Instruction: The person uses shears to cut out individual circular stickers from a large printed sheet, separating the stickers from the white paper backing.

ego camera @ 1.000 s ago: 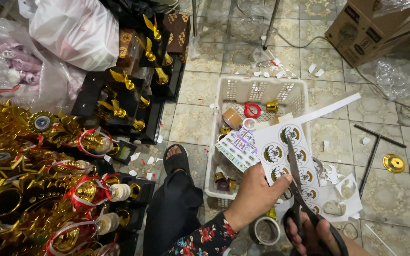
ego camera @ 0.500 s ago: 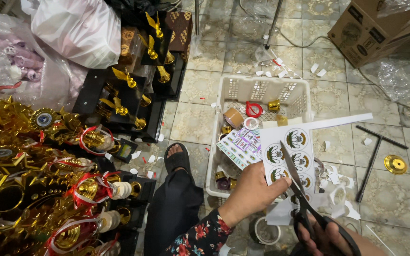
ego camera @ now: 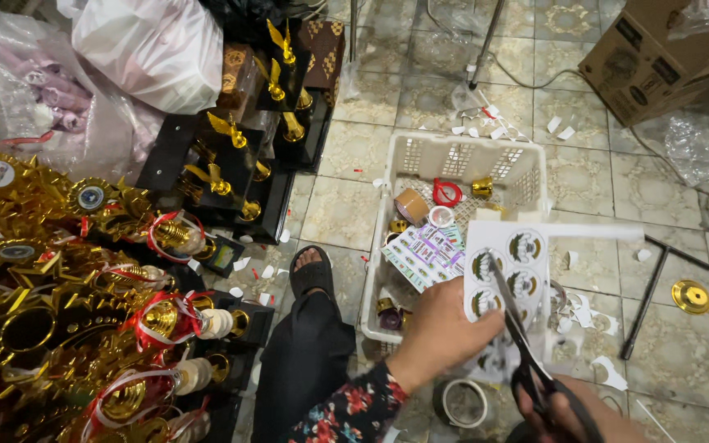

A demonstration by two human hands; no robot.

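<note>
Left hand [ego camera: 441,332] pinches the lower edge of a white sticker sheet [ego camera: 509,271] of round emblems, holding it taut above the white basket [ego camera: 453,160] so the blades can bite cleanly. Right hand [ego camera: 568,410] is curled through the handles of black scissors [ego camera: 512,316], whose long axis runs up and slightly left, tips pointing away into the sheet between two circles.

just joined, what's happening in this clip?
A person sits on a tiled floor cutting a sheet of round stickers. The left hand holds the sheet over a white basket of small parts, while the right hand works black scissors, blades into the sheet between printed circles. Gold trophies crowd the left; paper scraps litter the tiles.
</note>
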